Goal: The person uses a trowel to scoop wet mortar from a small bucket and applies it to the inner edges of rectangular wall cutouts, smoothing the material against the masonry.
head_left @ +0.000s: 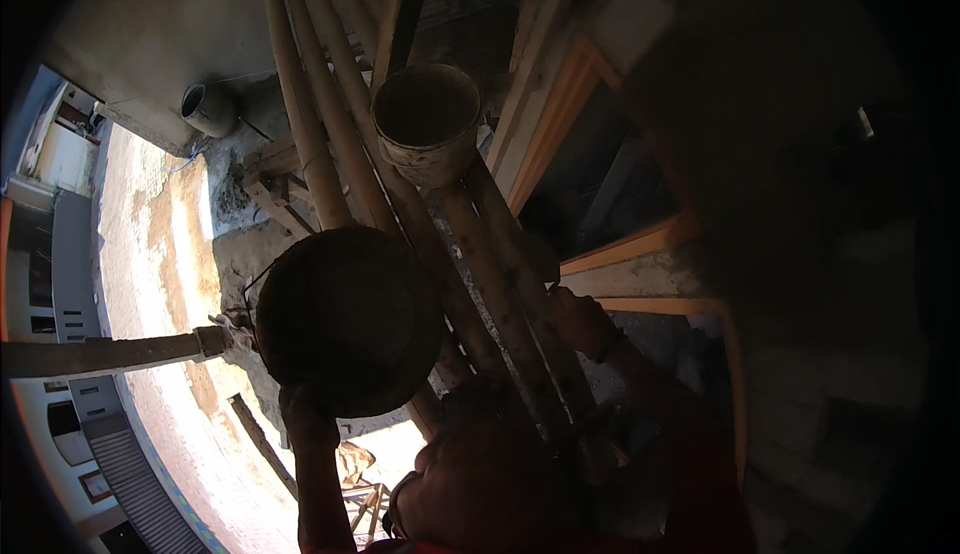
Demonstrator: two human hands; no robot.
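Observation:
Low at the left, my left hand (308, 416) is closed on the near rim of a dark round bucket (350, 324). The bucket has a thin wire handle at its left side, and its inside is too dark to read. Right of the poles, my right hand (582, 322) is closed near the window frame. A dark, rounded flat shape (538, 258) lies just beyond its fingers; I cannot tell whether the hand grips it. Farther off, a mortar-stained bucket (427, 119) stands upright on the bamboo poles (335, 104).
The poles run away from me as a narrow platform. An orange wooden frame (640, 239) stands along the right. Another bucket (208, 110) sits by the wall at the far left. A pole (110, 356) juts in from the left, above bright ground well below.

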